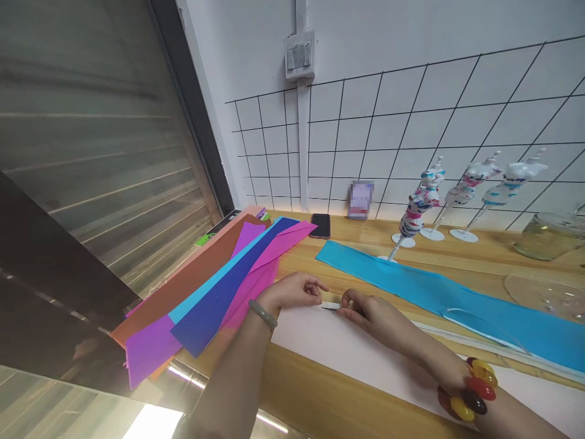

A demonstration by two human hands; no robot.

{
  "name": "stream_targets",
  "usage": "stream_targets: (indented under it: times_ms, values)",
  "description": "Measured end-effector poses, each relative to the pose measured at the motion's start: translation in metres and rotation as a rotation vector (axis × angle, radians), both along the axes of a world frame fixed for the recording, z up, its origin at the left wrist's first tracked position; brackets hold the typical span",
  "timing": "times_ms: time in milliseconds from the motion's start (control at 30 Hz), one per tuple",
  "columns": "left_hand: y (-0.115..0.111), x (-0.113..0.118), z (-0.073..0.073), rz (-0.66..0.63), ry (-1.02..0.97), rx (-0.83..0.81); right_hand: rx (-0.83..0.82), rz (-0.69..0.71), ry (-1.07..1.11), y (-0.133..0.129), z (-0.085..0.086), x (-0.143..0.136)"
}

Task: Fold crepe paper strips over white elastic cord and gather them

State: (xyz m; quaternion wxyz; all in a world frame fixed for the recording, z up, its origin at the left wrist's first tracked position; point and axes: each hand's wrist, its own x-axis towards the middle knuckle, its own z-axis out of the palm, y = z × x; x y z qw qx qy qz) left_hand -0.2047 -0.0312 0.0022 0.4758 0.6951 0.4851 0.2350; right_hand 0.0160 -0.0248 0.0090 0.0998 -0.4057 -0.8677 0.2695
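Strip [331, 305] pinched in right fingers [354, 317]; left fingers [312, 299] curled beside it, grip unclear.

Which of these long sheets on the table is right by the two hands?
The pale sheet, whose far edge lies by the left hand and right hand; the bright blue sheet lies beyond, the colourful pile left.

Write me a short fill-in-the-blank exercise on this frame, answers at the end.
1. The beaded bracelet is on the person's ____ wrist.
2. Part of a white strip shows ____ the left hand and the right hand.
3. The sheet nearest the small mannequins is ____.

Missing words: right; between; blue.
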Motion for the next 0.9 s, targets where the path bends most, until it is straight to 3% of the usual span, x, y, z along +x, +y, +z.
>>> stream_targets:
  times_ms: [900]
  values:
    - [-0.002,-0.003,0.004,0.027,-0.009,0.0,-0.027,-0.017,0.025,-0.005,0.001,-0.015]
